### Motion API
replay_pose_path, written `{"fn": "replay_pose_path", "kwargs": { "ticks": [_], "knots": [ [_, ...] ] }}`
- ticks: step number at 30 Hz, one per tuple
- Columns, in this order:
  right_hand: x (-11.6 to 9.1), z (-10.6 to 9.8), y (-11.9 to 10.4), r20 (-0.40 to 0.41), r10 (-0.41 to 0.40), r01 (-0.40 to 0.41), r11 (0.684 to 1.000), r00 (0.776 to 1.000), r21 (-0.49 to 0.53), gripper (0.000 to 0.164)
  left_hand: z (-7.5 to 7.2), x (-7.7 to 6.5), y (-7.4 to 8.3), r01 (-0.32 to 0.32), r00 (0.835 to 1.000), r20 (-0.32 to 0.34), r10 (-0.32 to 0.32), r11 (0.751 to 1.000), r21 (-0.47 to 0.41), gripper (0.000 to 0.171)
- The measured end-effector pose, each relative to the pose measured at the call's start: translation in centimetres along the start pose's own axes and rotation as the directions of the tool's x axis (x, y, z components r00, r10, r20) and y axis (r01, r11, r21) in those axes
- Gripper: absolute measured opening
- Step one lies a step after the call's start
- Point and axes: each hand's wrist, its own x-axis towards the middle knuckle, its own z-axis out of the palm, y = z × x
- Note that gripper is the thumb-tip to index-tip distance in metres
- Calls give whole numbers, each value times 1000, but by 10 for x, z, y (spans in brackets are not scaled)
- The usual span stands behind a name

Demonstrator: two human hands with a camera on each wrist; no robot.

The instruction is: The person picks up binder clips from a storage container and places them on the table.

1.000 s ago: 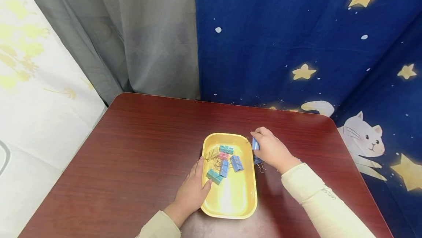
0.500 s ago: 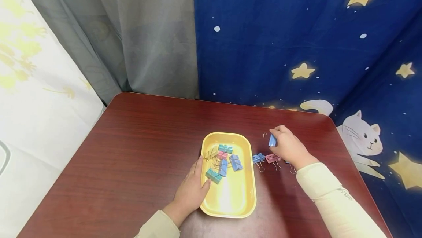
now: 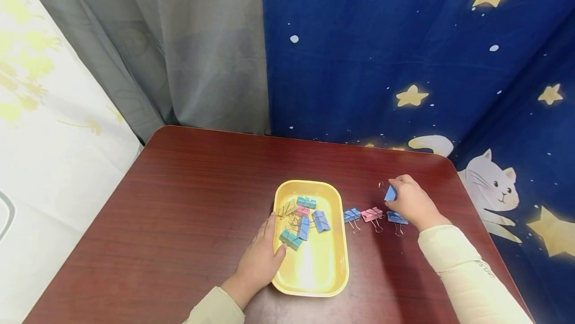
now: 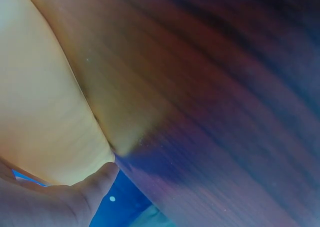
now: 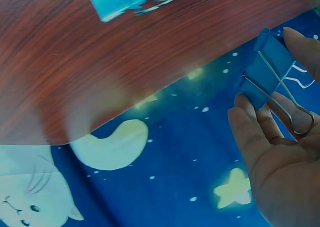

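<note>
fingers of the right hand point(image 3: 413, 205) are pinching a blue clip point(image 3: 391, 193) and nearing the end clip point(image 3: 397, 218), the yellow tray point(image 3: 332, 264) receding leftward.

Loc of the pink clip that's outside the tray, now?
In the head view, the pink clip lies on the table to the right of the yellow tray, between a blue clip beside the tray and another blue clip nearer the right hand.

We hold a blue binder clip point(image 3: 391, 193) aloft at two o'clock from our round-cornered yellow tray point(image 3: 312, 281). Between two and three o'clock from it, a pink clip point(image 3: 372, 214) lies between two blue clips point(image 3: 398, 217), wire handles toward six. Teal point(image 3: 307, 202), pink, gold and blue clips lie loosely inside, mostly toward twelve.
</note>
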Motion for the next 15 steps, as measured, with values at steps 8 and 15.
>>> {"fn": "replay_pose_path", "kwargs": {
  "ticks": [8, 15],
  "knots": [
    [-6, -1, 22, 19, 91, -90, 996, 996, -25, 60, 0, 0, -1, 5, 1000, 2, -5, 1000, -3, 77],
    [-12, 1, 39, 41, 166, -165, 986, 985, -22, 58, 0, 0, -1, -6, 1000, -4, 6, 1000, 0, 76]
  ]
}}
